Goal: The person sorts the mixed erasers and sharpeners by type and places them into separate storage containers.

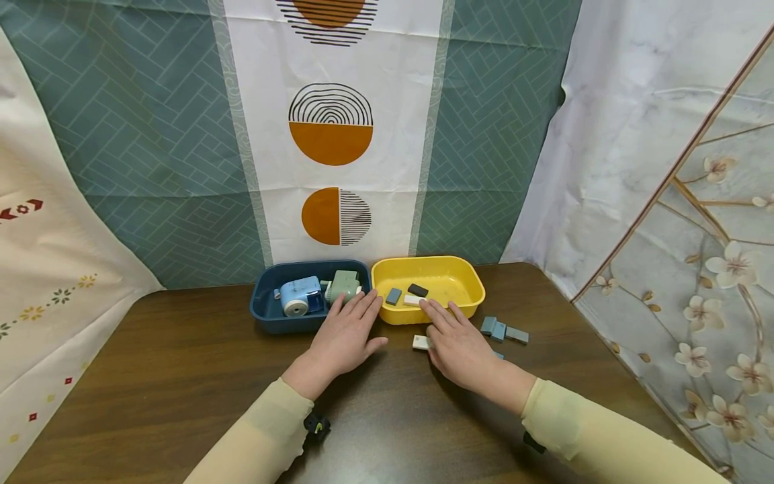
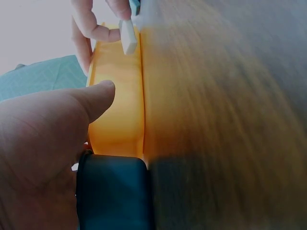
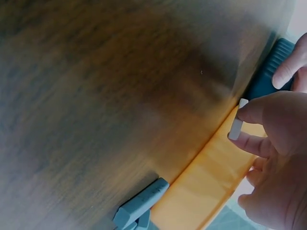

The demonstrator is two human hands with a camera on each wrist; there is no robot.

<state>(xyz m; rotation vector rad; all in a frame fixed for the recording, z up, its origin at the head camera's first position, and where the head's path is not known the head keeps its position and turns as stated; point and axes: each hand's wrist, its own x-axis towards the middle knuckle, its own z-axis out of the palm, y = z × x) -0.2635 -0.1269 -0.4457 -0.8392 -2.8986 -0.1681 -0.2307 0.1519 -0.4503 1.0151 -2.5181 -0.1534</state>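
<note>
The head view looks forward and down over the whole desk. Both wrist views sit low and close, sharing the yellow tray.

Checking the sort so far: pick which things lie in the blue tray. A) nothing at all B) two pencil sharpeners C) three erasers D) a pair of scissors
B: the head view shows the blue tray holding a light blue pencil sharpener and a green pencil sharpener; the small erasers lie in the yellow tray beside it.
</note>
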